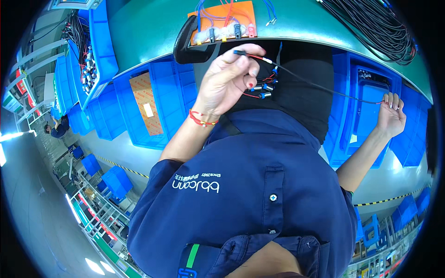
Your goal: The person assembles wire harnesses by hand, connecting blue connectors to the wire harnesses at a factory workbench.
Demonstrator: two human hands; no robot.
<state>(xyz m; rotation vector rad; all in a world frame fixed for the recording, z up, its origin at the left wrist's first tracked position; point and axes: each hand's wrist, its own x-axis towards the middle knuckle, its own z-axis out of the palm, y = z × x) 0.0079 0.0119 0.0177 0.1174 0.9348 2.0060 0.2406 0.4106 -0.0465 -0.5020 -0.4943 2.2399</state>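
Observation:
A thin black cable [320, 85] is drawn out between my two hands above my lap. My left hand [229, 76] is closed in a pinch near the cable's left end, where short red and white wires lead to a small dark connector [240, 53]. My right hand [392, 113] grips the cable farther along, at the right, with its fingertips pressed together. Just beyond my left hand, an orange board [248, 10] on the bench's front edge carries several small connectors set in whitish glue, with blue, purple and red wires. The cable end is apart from them.
A black clamp [184, 44] sits beside the board on the green bench [148, 28]. A coil of black cables [371, 28] lies at the right. Several blue-and-silver connectors [265, 88] rest on my lap. Blue bins [99, 37] stand left, with more [343, 102] below the bench.

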